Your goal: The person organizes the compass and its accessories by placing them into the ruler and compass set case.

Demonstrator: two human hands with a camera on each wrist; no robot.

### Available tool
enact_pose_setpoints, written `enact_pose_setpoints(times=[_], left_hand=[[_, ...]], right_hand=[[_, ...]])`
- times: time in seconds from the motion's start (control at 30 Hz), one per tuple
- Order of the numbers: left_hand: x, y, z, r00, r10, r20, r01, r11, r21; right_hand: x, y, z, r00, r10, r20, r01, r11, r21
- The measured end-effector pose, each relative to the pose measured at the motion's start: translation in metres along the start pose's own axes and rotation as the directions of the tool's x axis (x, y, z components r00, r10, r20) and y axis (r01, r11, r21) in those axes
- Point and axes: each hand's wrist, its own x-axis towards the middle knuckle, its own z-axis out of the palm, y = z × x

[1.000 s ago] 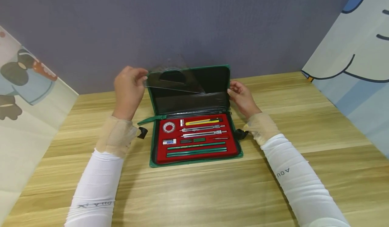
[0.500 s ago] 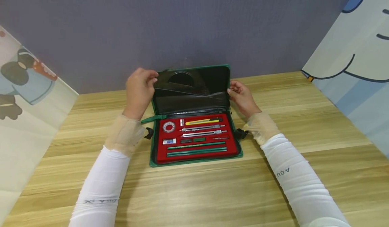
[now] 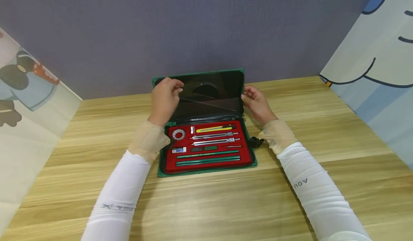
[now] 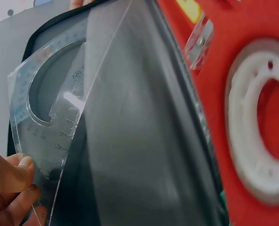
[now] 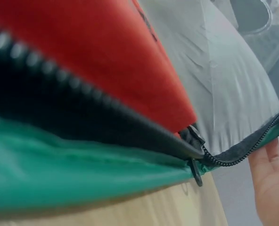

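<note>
My left hand pinches a clear plastic set square with a half-round cut-out, thumb on its near face. The set square lies across the black inside of the raised lid, and its far end overlaps the lid's pocket. My right hand grips the lid's right edge, fingers round the zip border. Below is the zip case, green outside, its red insert holding a round white ring, a yellow cutter knife, two metal compasses, an eraser and green pencils.
The case stands on a wood-grain table. A grey wall panel rises right behind the lid. Walls printed with cartoons border the left and right sides. A zip pull hangs at the case's right hinge.
My left hand has moved right and slightly down, carrying the set square across the lid, its right end sinking lower over the pocket. My right hand has stayed at the lid's edge.
</note>
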Motion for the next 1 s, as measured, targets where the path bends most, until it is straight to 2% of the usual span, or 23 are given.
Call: enact_pose_setpoints(times=[0.33,0.53,0.63,0.77,1.0], left_hand=[[-0.001,0.002,0.013,1.000,-0.001,0.009,0.001,0.999,0.035],[-0.003,-0.003,0.016,0.999,0.039,0.026,-0.040,0.999,0.036],[-0.005,-0.007,0.017,0.997,0.048,0.058,-0.051,0.998,0.041],[-0.007,-0.011,0.017,0.992,0.027,0.120,-0.034,0.998,0.053],[-0.011,-0.015,0.014,0.975,-0.011,0.223,-0.001,0.998,0.055]], right_hand=[[-0.001,0.000,-0.001,1.000,0.013,0.006,-0.013,1.000,0.001],[-0.001,0.000,-0.003,1.000,0.007,0.011,-0.007,1.000,0.007],[-0.001,0.000,-0.003,1.000,0.010,0.006,-0.010,1.000,0.005],[0.000,0.001,-0.004,1.000,0.011,0.000,-0.011,1.000,-0.012],[0.000,0.001,-0.004,1.000,0.004,0.007,-0.004,1.000,0.009]])
